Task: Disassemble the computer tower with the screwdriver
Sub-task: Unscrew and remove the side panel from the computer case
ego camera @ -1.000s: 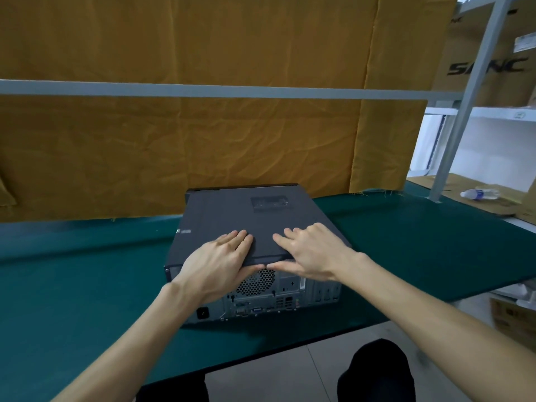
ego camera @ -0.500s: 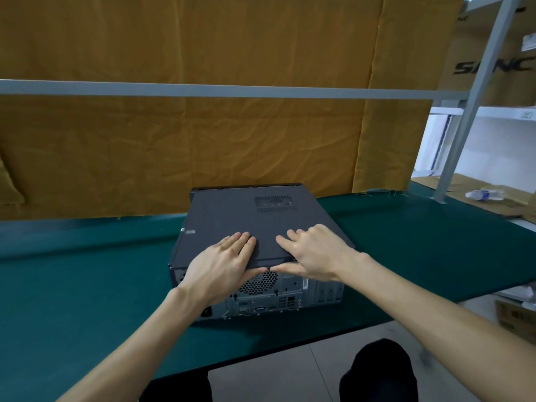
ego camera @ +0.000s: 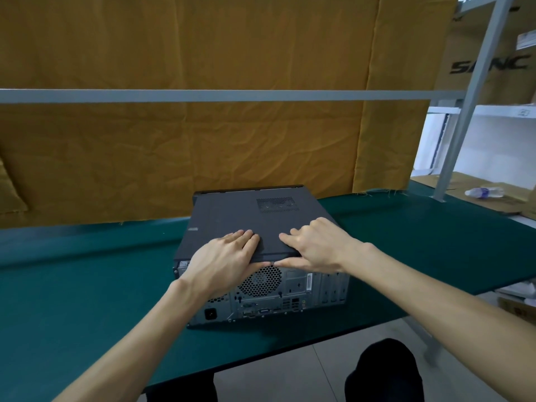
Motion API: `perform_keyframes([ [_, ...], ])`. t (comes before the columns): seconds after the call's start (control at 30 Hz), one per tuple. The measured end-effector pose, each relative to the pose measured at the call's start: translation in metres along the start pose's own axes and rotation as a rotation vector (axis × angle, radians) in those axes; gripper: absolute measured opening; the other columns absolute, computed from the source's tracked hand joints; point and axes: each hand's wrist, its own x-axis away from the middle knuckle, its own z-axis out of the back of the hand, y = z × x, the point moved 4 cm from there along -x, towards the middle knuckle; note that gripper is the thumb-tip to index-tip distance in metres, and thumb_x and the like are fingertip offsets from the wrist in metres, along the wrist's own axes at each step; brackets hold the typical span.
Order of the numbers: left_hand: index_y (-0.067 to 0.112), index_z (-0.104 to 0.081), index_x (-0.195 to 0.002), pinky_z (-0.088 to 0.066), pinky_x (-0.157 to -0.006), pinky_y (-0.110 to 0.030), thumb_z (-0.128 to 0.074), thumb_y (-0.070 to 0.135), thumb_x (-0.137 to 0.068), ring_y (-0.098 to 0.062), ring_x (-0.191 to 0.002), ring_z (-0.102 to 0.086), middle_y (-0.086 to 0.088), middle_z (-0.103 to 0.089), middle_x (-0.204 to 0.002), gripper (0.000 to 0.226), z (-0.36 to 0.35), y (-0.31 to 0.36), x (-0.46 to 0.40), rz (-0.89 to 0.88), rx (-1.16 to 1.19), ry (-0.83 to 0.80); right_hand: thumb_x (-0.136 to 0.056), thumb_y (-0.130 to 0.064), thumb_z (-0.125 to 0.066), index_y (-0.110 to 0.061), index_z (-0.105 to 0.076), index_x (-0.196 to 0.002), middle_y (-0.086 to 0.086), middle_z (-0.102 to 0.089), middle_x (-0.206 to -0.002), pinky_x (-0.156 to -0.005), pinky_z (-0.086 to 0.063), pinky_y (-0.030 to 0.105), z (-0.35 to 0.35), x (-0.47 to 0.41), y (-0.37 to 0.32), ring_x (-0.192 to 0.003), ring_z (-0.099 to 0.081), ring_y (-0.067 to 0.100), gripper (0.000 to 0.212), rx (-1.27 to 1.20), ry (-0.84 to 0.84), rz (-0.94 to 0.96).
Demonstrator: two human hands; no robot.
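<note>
The tower (ego camera: pixel 255 242) lies on its side on the green table (ego camera: pixel 87 300), rear ports facing me, lid (ego camera: pixel 246 219) uppermost. My left hand (ego camera: pixel 223 262) and right hand (ego camera: pixel 316 248) both pinch the lid's near edge, fingers flat on top and thumbs hooked under the lip, I judge to slide it off (no screwdriver in view). Behind hangs a cloth (ego camera: pixel 203 140); a bottle (ego camera: pixel 484 192) lies well apart.

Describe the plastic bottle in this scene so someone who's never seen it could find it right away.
Start at the long green-covered workbench and follow it to its far right end, past the slanted grey metal shelf post. There, on flat brown cardboard, lies a small clear plastic bottle on its side. It is the only see-through thing there, with a purplish label.
</note>
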Motion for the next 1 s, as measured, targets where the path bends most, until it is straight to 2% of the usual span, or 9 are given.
perform_keyframes([
  [0.13,0.0,-0.068,-0.125,-0.06,-0.091,-0.04,-0.029,0.062,-0.097,-0.031,-0.114,-0.068,-0.017,-0.069,-0.126,0.078,-0.009,0.005,0.007,0.03,0.009,-0.053,-0.087,-0.08,0.002,-0.015,-0.056,-0.134,0.005,-0.071,-0.1,-0.06,-0.036,0.035,-0.002,0.004,-0.005,-0.079,-0.068,0.028,0.099,-0.004,0.012,0.009],
  [0.23,0.005,-0.062,-0.133,-0.058,-0.093,-0.042,-0.021,0.067,-0.096,-0.029,-0.124,-0.063,-0.013,-0.064,-0.135,0.083,0.003,-0.004,-0.004,0.043,0.052,-0.082,-0.089,-0.08,-0.002,-0.018,-0.06,-0.126,0.002,-0.073,-0.097,-0.064,-0.044,0.036,0.009,-0.002,0.001,-0.08,-0.068,0.026,0.093,-0.013,0.03,0.012],
  [0.4,0.009,-0.069,-0.118,-0.062,-0.067,-0.035,-0.02,0.065,-0.101,-0.023,-0.101,-0.074,-0.007,-0.074,-0.117,0.077,0.021,-0.009,0.009,0.014,0.047,0.102,-0.093,-0.081,-0.009,-0.021,-0.061,-0.087,-0.002,-0.065,-0.066,-0.052,-0.027,0.032,0.037,0.0,0.003,-0.056,-0.06,0.024,0.079,0.018,0.145,0.029],
  [0.53,0.001,-0.07,-0.123,-0.062,-0.084,-0.039,-0.025,0.063,-0.099,-0.029,-0.11,-0.07,-0.015,-0.07,-0.124,0.08,0.009,0.008,0.033,0.003,0.045,0.074,-0.085,-0.084,0.006,-0.019,-0.062,-0.112,-0.001,-0.067,-0.075,-0.053,-0.029,0.032,0.024,0.01,-0.022,-0.063,-0.062,0.025,0.098,0.093,0.005,0.117],
  [0.67,0.002,-0.07,-0.123,-0.06,-0.087,-0.038,-0.046,0.06,-0.094,-0.028,-0.112,-0.07,-0.014,-0.07,-0.124,0.069,0.014,0.007,0.031,0.024,0.056,0.056,-0.084,-0.084,0.003,-0.02,-0.061,-0.112,-0.002,-0.07,-0.081,-0.054,-0.027,0.033,0.028,0.01,-0.023,-0.066,-0.064,0.025,0.096,0.126,0.008,0.061],
  [0.77,0.003,-0.07,-0.122,-0.062,-0.077,-0.037,-0.087,0.032,-0.076,-0.027,-0.105,-0.073,-0.013,-0.072,-0.12,0.057,0.023,0.004,0.025,-0.005,0.031,0.035,-0.089,-0.082,-0.006,-0.02,-0.063,-0.108,-0.003,-0.069,-0.085,-0.056,-0.036,0.033,0.041,0.012,-0.019,-0.072,-0.066,0.023,0.087,0.11,0.029,0.008],
  [0.83,0.007,-0.069,-0.121,-0.061,-0.062,-0.033,-0.091,0.008,-0.064,-0.025,-0.099,-0.074,-0.009,-0.074,-0.117,0.062,0.031,-0.002,0.016,0.013,0.017,0.02,-0.099,-0.069,-0.033,-0.015,-0.067,-0.103,0.001,-0.067,-0.088,-0.061,-0.047,0.034,0.058,0.016,-0.016,-0.075,-0.064,0.022,0.064,0.034,0.169,-0.017],
  [0.9,0.011,-0.064,-0.125,-0.059,-0.057,-0.035,-0.079,0.003,-0.074,-0.025,-0.098,-0.073,-0.004,-0.072,-0.12,0.055,0.042,-0.009,0.002,0.053,0.025,0.04,-0.098,-0.039,-0.064,-0.01,-0.066,-0.095,0.006,-0.06,-0.087,-0.067,-0.047,0.034,0.076,0.02,-0.017,-0.077,-0.057,0.023,0.028,0.013,0.469,-0.044],
  [1.0,0.017,-0.06,-0.124,-0.055,-0.061,-0.04,-0.06,0.012,-0.091,-0.03,-0.091,-0.072,-0.001,-0.072,-0.115,0.033,0.055,-0.022,-0.022,0.177,0.069,0.152,-0.094,-0.011,-0.065,-0.01,-0.058,-0.087,0.007,-0.052,-0.081,-0.067,-0.039,0.034,0.088,0.017,-0.021,-0.072,-0.046,0.023,0.011,-0.031,0.66,-0.031],
])
